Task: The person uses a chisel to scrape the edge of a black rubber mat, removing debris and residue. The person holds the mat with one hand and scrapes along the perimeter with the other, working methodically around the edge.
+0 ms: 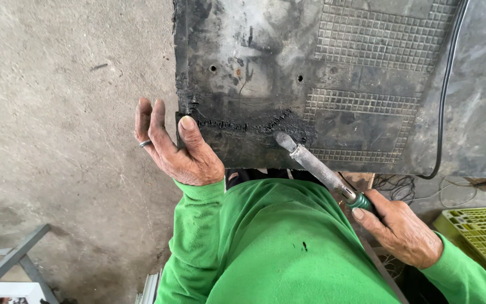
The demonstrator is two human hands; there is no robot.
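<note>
Head camera looks down on one black plastic panel [322, 84], and all places below are told from that panel. Two hands show, both in green sleeves [277, 242]. One soldering iron [316, 166], one black cable [442, 112], one yellow-green crate [482, 231] and one grey metal frame [7, 262] are in view; the panel has two small round holes and several patches of square grid pattern.

The panel is cut off by the top and right edges of the view, so its full shape cannot be told. Its near edge is partly covered by the person's chest and sleeves. A rough, charred seam runs across its near left part; whether the seam is closed cannot be made out. The crate, off the panel's near right corner, is cut by the view's edge, and the frame lies well apart from the panel on the concrete floor [57, 112] to its left.

The left hand [175, 149] grips the panel's near left corner: the thumb presses on top, just beside the seam's left end, while the fingers, one bearing a ring, stretch loosely open past the panel's left edge. The right hand [400, 228] is closed around the iron's green handle, off the panel's near edge; the iron's metal tip touches the seam's right end.
</note>
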